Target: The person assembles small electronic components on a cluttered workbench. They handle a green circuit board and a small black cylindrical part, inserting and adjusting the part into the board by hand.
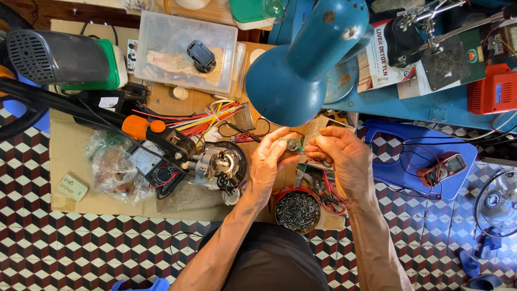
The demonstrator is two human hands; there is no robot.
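My left hand (271, 159) and my right hand (342, 156) meet under a blue desk lamp (301, 64). Between the fingertips of both sits a small round metal part (292, 144) with a thin pale strip running across to the right fingers. Just below the hands stands a red round tin (297, 210) full of dark screws. To the left of my left hand lies a dismantled motor assembly (221, 164) with black and silver parts.
A multimeter (156, 170), a plastic bag of parts (110, 167) and a bundle of red and yellow wires (204, 121) lie on cardboard. A clear plastic box (183, 51) sits behind. A blue stool (425, 156) carries another meter (444, 167). A fan (498, 202) stands at right.
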